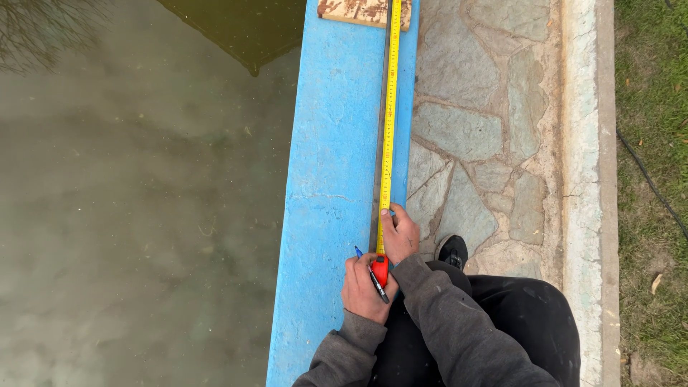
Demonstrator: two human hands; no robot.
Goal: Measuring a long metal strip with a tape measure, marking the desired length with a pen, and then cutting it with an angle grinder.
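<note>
The right hand presses fingers together onto the yellow tape measure along the metal bar; the left hand pinches a blue pen beside the red case.

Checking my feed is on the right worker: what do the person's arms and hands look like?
Both arms wear dark grey, loose, creased sweatshirt sleeves with ribbed cuffs at the wrists. The left hand and right hand are bare: no gloves, rings or watch visible. No markings show on the sleeves.
</note>
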